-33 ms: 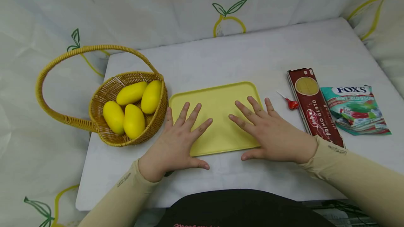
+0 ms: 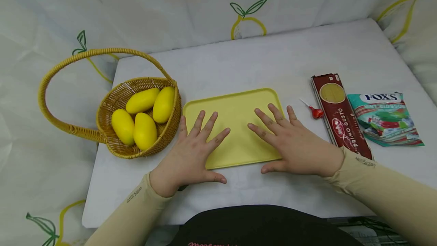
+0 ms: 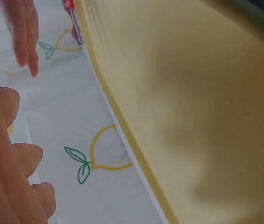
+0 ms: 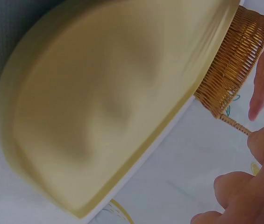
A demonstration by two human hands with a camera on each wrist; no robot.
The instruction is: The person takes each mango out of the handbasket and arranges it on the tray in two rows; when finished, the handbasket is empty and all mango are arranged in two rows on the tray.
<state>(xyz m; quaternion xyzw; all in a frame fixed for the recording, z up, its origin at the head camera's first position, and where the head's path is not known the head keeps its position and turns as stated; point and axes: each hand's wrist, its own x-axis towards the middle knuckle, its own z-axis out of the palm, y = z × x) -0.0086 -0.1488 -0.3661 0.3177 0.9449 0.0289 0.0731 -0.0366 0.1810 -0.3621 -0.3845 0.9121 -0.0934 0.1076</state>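
Both hands are spread over a pale yellow rectangular tray (image 2: 239, 132) lying on the table, fingers fanned out and nothing held. The left hand (image 2: 192, 155) is above the tray's left part, close to a wicker basket (image 2: 167, 139). Above its right part is the right hand (image 2: 297, 143), near a red lollipop (image 2: 316, 113) with a white stick. In the left wrist view the fingers (image 3: 10, 163) appear apart from the tray, and the right wrist view shows the same gap beside the other fingers (image 4: 253, 186).
Several yellow mangoes (image 2: 145, 131) fill the basket, whose tall handle (image 2: 51, 75) arches left. On the right lie a dark red spaghetti pack (image 2: 336, 115) and a teal Fox's candy bag (image 2: 384, 119). White cloth with lemon drawings surrounds the white table (image 2: 273, 63).
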